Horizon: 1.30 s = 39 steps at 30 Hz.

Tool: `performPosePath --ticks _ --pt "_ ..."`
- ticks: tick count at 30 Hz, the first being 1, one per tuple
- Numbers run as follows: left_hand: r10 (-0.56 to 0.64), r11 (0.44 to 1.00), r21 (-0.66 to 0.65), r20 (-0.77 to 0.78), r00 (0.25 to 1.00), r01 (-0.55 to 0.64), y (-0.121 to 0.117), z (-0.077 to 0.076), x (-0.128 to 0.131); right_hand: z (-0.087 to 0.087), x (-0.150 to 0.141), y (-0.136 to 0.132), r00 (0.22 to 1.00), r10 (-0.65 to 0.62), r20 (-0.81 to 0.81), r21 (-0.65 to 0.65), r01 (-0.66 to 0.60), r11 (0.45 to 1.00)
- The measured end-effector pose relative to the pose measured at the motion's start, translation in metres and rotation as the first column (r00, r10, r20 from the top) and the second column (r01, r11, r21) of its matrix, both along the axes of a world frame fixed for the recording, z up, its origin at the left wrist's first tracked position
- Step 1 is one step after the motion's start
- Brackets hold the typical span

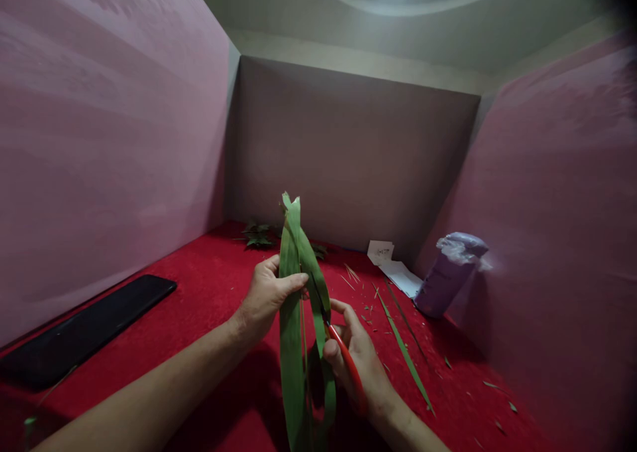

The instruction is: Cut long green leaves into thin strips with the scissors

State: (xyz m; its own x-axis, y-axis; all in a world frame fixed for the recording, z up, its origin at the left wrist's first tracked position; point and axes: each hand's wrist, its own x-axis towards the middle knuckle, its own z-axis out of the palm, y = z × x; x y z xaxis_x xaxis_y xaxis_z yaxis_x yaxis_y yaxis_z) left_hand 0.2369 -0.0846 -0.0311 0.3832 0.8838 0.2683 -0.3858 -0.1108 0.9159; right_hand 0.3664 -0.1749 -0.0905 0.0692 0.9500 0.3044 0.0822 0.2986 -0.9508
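Observation:
Long green leaves [291, 319] hang upright in front of me, with ragged pale tips at the top. My left hand [269, 293] is closed around them, its thumb pressed across the front. My right hand [361, 359] grips red-handled scissors [347, 359]. Their dark blades lie against the right-hand leaf strip [314, 273], which is split lengthwise near the blades. Whether the blades are fully closed I cannot make out. The lower ends of the leaves run out of the picture.
Red cloth [209, 273] covers the surface between pink walls. A black flat object [89, 326] lies at left. Dark leaves [259, 234] rest at the back. At right are a purple container [450, 276], white papers [401, 276], a narrow leaf strip [405, 352] and scattered clippings.

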Motion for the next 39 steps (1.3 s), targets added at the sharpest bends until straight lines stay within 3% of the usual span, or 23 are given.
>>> performPosePath --ticks 8,24,39 --pt "-0.018 0.999 0.038 0.013 1.000 0.017 0.001 0.000 0.000 -0.002 0.001 -0.001 0.998 -0.045 0.046 -0.005 0.045 0.999" --pt "-0.053 0.998 -0.019 -0.020 0.998 0.053 -0.008 -0.001 0.004 0.000 0.001 -0.001 1.000 -0.031 0.006 0.000 0.031 1.000" --pt "-0.171 0.985 -0.042 -0.028 0.985 0.170 -0.013 -0.002 0.006 0.005 0.000 -0.003 0.997 -0.076 0.011 0.000 0.076 0.997"
